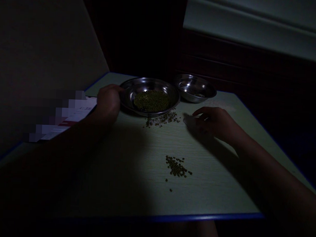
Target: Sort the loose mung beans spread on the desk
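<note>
My left hand is closed at the left rim of a shallow metal bowl; its fingertips are dark and partly hidden. Small green beans, which look like mung beans, lie inside the bowl. Loose beans mixed with paler bits are scattered along its front edge. To the right of them, my right hand hovers low over the table with fingers bent together. A small pale piece shows at its fingertips, too dim to name. A separate group of beans lies nearer me.
Behind on the right stands a second metal bowl with a few pale bits in it. The light table has a blue edge. A printed paper lies at the left by the wall. The room is dark.
</note>
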{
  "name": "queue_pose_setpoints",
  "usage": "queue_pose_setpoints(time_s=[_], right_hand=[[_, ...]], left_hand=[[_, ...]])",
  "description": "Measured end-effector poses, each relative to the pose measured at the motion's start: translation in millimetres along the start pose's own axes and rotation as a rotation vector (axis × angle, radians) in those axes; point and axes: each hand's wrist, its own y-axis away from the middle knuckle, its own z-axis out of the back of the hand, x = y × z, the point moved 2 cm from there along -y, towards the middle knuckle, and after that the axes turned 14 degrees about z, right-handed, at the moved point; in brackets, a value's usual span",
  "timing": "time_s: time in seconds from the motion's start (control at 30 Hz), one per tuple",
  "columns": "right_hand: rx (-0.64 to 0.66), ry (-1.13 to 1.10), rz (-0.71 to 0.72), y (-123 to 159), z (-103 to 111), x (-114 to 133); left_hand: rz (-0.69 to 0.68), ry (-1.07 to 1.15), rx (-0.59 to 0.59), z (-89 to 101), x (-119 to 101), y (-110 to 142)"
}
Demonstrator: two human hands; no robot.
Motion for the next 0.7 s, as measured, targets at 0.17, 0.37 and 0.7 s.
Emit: queue_pose_setpoints(time_s=[0.17,0.37,0.7], right_hand=[[-0.084,-0.061,-0.049,-1.8,-2.9,1.3],[-0.057,-0.013,-0.034,-1.8,-16.7,8.8],[-0.051,0.152,-0.042,-2.3,-8.2,6.9]], left_hand=[[0.008,0.005,0.005,0.5,-3.3,4.2],[0.011,0.003,-0.027,-0.5,-1.0,0.1],[-0.010,-0.026,-0.010,-0.8,1.2,-3.9]])
